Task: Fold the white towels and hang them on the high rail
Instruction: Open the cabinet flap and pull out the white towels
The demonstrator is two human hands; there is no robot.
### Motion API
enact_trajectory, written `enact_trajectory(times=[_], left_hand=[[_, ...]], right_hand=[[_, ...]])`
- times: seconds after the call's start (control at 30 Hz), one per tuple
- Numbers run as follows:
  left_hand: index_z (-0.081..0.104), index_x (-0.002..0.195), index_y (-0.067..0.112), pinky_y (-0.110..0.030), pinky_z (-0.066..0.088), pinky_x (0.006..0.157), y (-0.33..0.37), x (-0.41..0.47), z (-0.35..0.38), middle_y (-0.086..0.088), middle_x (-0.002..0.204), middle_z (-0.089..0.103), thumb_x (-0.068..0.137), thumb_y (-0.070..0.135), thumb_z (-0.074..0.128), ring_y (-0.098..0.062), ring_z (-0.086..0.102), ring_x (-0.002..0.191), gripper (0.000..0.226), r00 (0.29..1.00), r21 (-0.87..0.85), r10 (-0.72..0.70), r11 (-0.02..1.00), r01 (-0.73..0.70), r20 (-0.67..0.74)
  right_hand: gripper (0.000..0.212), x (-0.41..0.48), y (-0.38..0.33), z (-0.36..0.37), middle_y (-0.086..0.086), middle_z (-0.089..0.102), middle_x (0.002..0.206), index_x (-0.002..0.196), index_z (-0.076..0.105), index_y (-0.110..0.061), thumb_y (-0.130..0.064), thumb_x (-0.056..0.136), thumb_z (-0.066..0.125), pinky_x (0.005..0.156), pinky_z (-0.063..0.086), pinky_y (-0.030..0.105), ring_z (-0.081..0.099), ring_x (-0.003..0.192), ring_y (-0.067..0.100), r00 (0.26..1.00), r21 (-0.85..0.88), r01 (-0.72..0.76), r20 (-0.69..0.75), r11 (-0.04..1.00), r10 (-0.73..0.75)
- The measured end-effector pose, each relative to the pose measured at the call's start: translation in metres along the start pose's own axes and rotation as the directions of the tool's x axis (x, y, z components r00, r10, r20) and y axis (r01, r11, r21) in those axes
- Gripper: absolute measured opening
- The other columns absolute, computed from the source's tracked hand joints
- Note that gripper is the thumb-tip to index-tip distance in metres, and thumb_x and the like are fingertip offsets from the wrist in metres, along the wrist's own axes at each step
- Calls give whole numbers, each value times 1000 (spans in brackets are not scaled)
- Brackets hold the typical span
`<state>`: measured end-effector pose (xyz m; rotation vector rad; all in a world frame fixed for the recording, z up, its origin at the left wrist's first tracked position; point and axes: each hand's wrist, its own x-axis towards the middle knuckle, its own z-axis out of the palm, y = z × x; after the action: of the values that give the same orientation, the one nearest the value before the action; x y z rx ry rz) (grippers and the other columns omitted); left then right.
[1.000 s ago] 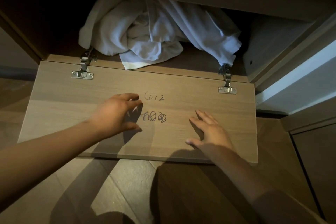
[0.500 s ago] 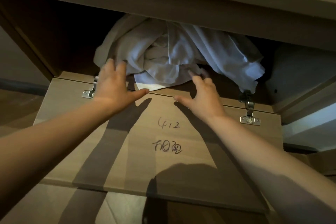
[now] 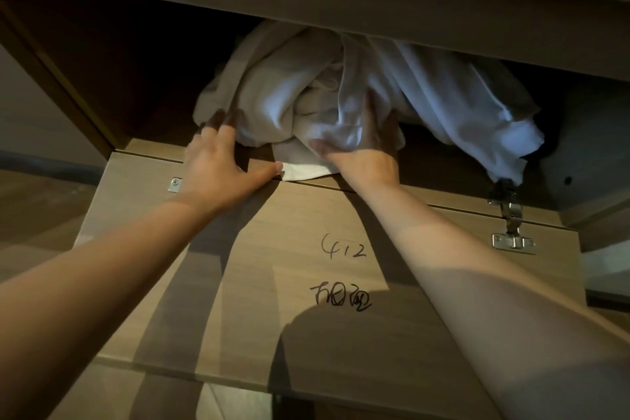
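You find the white towels [image 3: 306, 95] crumpled in one loose heap inside the open cabinet [image 3: 153, 147], at your 12 o'clock. One flat corner sticks out at the heap's 6 o'clock, and a long fold hangs at 4 o'clock.

The top of the white towels [image 3: 300, 92] vanishes behind the cupboard's [image 3: 68, 85] upper panel [image 3: 306, 7], its back wall is lost in darkness, a fold half buries the right hand's [image 3: 366, 160] fingers so their hold cannot be told, and the left hand [image 3: 214, 174] covers most of one hinge [image 3: 175, 185].
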<state>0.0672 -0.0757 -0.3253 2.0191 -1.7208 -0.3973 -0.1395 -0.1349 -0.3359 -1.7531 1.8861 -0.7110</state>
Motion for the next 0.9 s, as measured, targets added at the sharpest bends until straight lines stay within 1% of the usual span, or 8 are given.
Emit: enact_trajectory(times=[0.07, 0.2, 0.27, 0.47, 0.57, 0.73, 0.8, 0.9], left_hand=[[48, 129, 16, -52, 40, 103, -4, 0, -3, -11, 128, 46, 73, 64, 69, -31, 44, 120, 77, 999, -11, 39, 999, -39, 25], [54, 115, 16, -57, 27, 110, -8, -3, -8, -8, 115, 52, 79, 63, 62, -30, 46, 116, 60, 992, 68, 103, 992, -108, 78], [55, 111, 14, -56, 28, 109, -4, -4, -10, -8, 110, 54, 81, 60, 62, -30, 49, 111, 55, 990, 54, 117, 991, -121, 73], [43, 140, 21, -53, 37, 108, 14, -18, -18, -9, 140, 43, 80, 53, 66, -29, 46, 126, 71, 981, -95, 177, 981, -169, 79], [44, 139, 27, -46, 35, 112, 22, -41, -19, -4, 153, 28, 77, 53, 71, -27, 29, 139, 73, 989, -144, 137, 981, -127, 57], [50, 133, 22, -39, 38, 105, 33, -76, -29, -2, 137, 34, 73, 59, 70, -22, 31, 129, 74, 962, -105, 209, 968, -229, -174], [41, 140, 22, -42, 34, 109, 40, -74, -36, -5, 144, 30, 72, 58, 71, -25, 27, 134, 82, 952, -70, 230, 966, -249, -204], [21, 150, 21, -45, 28, 115, 50, -71, -40, -5, 156, 16, 69, 59, 73, -28, 19, 143, 103, 991, -204, 87, 973, -107, -104]], right_hand=[[105, 8, 0, 0, 11, 17, 159, 154, 12, -36, -56, 73, 76, 113, 31, 51, 19, 144, 35, 1000, -51, 2, -30, 999, -4], [73, 13, 1, -3, 10, 45, 138, 141, 39, -22, -29, 79, 78, 88, 44, 33, 48, 124, 29, 997, -24, 23, -69, 999, -24], [62, 15, 0, -10, 8, 53, 133, 136, 46, -18, -25, 83, 75, 88, 43, 31, 52, 122, 25, 1000, -38, 4, -19, 999, -4], [23, -20, 11, -43, 0, 64, 106, 113, 62, -13, -19, 91, 67, 76, 44, 18, 59, 95, 15, 1000, 43, -5, -14, 999, 5], [30, -55, 21, -54, -8, 63, 92, 109, 69, -16, -24, 81, 78, 64, 36, 10, 56, 83, 7, 987, 10, 124, -102, 992, -122], [29, -88, 26, -51, -9, 63, 96, 104, 71, -23, -25, 77, 82, 67, 32, 5, 52, 85, 6, 984, 44, 135, -121, 990, -129], [28, -96, 26, -52, -10, 64, 97, 104, 70, -25, -23, 78, 81, 68, 33, -1, 52, 87, 4, 987, 74, 115, -120, 991, -106], [26, -106, 24, -57, -12, 64, 97, 103, 70, -25, -22, 79, 80, 71, 33, -4, 52, 88, 1, 985, 89, 118, -133, 989, -106]])
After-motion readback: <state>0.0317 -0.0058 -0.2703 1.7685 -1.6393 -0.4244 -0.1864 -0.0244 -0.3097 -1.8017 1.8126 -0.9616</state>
